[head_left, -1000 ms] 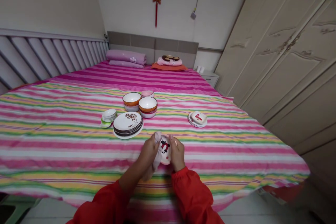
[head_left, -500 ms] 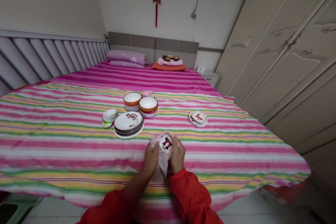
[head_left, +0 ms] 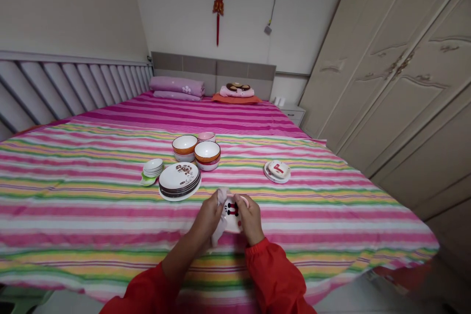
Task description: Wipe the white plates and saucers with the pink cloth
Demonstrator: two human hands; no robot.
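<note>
At the far left, on the striped bedsheet (head_left: 91,216), we see a little stack of white saucers (head_left: 152,167). Just right of it is a stack of plates (head_left: 179,180), and two orange-rimmed bowls (head_left: 184,146) (head_left: 207,153) sit behind that with a small pink bowl (head_left: 206,136) beyond them.

Nearer to us, our left hand (head_left: 209,216) is closed around a pale cloth (head_left: 222,195) and presses it against the small dish (head_left: 232,213). The dish has a red-and-black print and is held just above the sheet, near the bed's near edge. Our right hand (head_left: 250,220) grips its right rim, thumb on top. We judge that the step in hand is wiping this dish, with its face tilted toward us.

As we see it, the next move calls for the right hand to hold firm while the cloth works round the rim. Putting the dish down would call for a flat place to rest it.

Further right, a low pile of similar dishes (head_left: 277,171) lies well apart from the other crockery. Bare sheet stretches between the hands and both groups, so we have open room on either side. The near edge runs just under our wrists, with floor below it. At the right the wardrobe (head_left: 405,83) stands beside the bed.
</note>
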